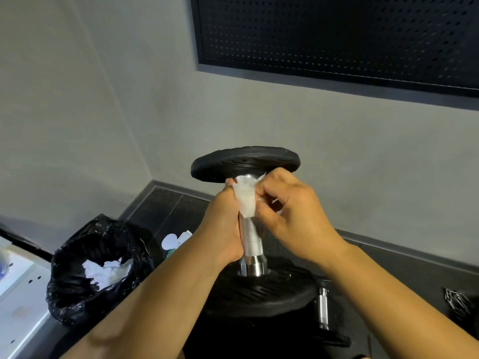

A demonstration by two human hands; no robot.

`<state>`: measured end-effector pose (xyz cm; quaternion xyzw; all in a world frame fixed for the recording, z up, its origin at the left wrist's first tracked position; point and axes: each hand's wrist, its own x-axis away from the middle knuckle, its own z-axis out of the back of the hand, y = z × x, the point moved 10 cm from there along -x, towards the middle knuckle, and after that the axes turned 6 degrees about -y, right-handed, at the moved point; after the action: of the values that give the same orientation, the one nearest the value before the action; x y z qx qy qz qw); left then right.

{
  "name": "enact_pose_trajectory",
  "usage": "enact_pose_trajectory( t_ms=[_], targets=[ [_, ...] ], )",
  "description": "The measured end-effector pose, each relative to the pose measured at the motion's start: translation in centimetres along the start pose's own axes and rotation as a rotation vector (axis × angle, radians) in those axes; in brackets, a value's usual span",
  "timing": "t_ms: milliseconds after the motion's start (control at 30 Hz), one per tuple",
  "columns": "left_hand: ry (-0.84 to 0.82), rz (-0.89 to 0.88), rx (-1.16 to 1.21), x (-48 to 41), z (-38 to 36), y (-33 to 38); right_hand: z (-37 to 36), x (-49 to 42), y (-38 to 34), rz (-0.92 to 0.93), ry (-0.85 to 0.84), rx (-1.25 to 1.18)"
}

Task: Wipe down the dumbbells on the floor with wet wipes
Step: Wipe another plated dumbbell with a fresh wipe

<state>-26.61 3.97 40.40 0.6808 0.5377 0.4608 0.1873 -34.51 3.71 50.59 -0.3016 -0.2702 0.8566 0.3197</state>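
While the black rubber-plated, chrome-handled dumbbell [250,237] stands on end on the dark floor [160,211], both hands work at the upper part of its handle. Lower plate [261,291] sits flat on the floor, near centre; upper plate [245,163] is held level above the hands, in front of the grey wall [311,130].

White, damp-looking wet wipe [245,200]: wrapped round the top of the knurled handle, just under the upper plate. It covers the upper stretch only; the lower knurling and the smooth collar are bare.

Left hand [223,229]: on the left side of the handle, fingers curled round it, fingertips showing at the wipe's upper left edge. Palm lies along the knurled section. A closed grip on the dumbbell.

Right hand [293,211]: on the right side, fingers bent, pinching the wipe's right edge against the handle. A corner of wipe pokes out above the knuckles.

Surroundings:
- Crumpled black plastic bin bag [77,255], left of the dumbbell, mouth open, with crumpled white used wipes [106,273] inside.
- Small white and teal packet [176,240], on the floor between bag and dumbbell, partly hidden by the left forearm; cannot tell what it is.
- Second dumbbell [323,307], lying just right of the standing one; only its short chrome handle is clear.
- Dark tangled object [456,301], far right edge; unidentifiable.
- White flat panel [15,281], near left edge.
- Dark perforated board [337,35], mounted high on the far wall.
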Motion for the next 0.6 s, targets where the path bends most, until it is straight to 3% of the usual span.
enact_pose_trajectory(
  t_ms=[233, 300, 500, 600],
  targets=[
    [0.101, -0.028, -0.005, 0.0, 1.0, 0.8, -4.5, 3.5, 1.8, -0.189, -0.407, -0.096],
    [0.112, 0.0, -0.002, 0.1, 1.1, 0.5, -4.0, 2.8, 2.0, -0.238, -0.338, -0.095],
    [0.051, -0.014, -0.017, 0.2, 0.5, 0.1, 0.2, -0.9, 4.0, -0.346, 0.121, -0.054],
    [-0.041, -0.112, -0.027, 0.3, -0.4, 1.2, 0.1, -0.5, 4.1, -0.381, 0.147, -0.067]
  ],
)
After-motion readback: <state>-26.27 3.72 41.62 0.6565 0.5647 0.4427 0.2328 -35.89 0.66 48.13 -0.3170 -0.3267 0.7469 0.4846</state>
